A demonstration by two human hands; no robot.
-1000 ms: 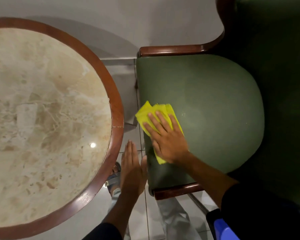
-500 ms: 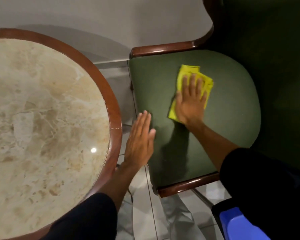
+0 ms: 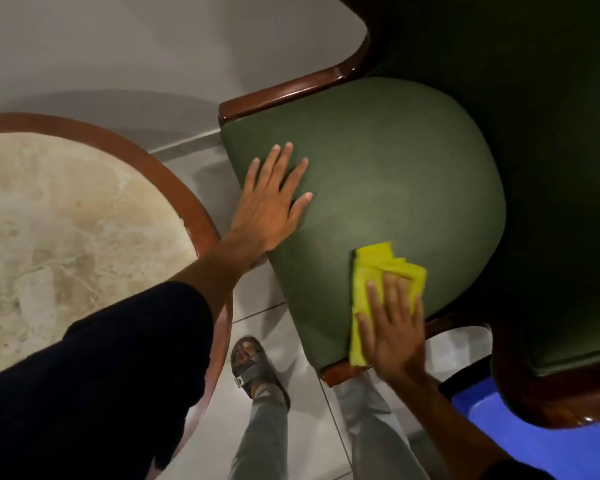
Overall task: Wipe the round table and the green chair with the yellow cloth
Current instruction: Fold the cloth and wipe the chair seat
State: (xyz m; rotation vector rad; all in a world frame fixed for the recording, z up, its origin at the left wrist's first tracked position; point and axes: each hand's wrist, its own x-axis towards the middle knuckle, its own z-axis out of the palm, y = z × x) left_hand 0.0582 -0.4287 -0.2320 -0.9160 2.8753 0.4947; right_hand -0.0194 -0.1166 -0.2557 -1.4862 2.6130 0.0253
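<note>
Cloth (image 3: pixel 378 271), yellow and folded, is pressed flat on the green chair (image 3: pixel 395 161) seat's near edge under the right hand (image 3: pixel 394 332), fingers spread. The left hand (image 3: pixel 272 199) is laid open, holding nothing, on the seat beside the round bench (image 3: pixel 174 174). A sandalled foot (image 3: pixel 252 365) is seen on the tiled floor between them.

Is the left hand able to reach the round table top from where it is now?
Probably yes. The left hand lies flat and empty on the green chair seat, and the round table rim is right beside it with nothing between.
</note>
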